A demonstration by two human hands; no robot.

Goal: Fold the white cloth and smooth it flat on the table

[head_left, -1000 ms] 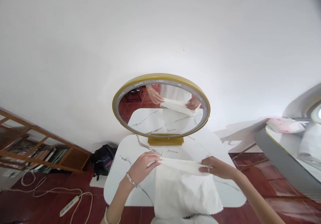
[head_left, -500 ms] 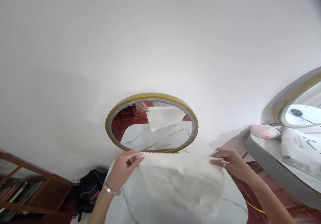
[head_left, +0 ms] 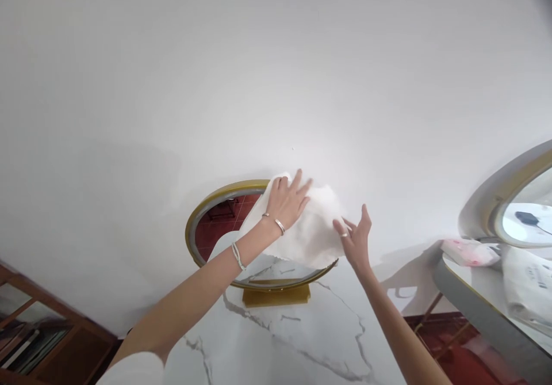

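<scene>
Two bare hands meet at one white cloth [head_left: 314,229] in the centre of the frame, where we see it spread over the right part of a gold-framed mirror [head_left: 219,221], with the glass showing at left and below. The left hand [head_left: 284,201] lies palm down on the cloth, some fingers splayed and at least one bent near its top edge; we judge that the flat palm backs the fabric against the glass, since loose cloth would slip down a standing mirror. The right hand [head_left: 356,241], a ring [head_left: 344,235] on one finger, is at the cloth's right border with one digit raised apart; it probably steadies that edge, though we cannot tell whether any fingers pinch it. The mirror's gold base [head_left: 276,297] sits on a marble-patterned tabletop [head_left: 302,339] at lower centre, close to the wall [head_left: 129,86], and its broad foot presumably keeps it upright under pressure. At the right edge of the frame, a second mirror [head_left: 513,229] stands behind a pink-and-white packet [head_left: 468,252] and some printed white fabric [head_left: 528,281]; a wooden shelf unit [head_left: 77,339] fills the lower left.
</scene>
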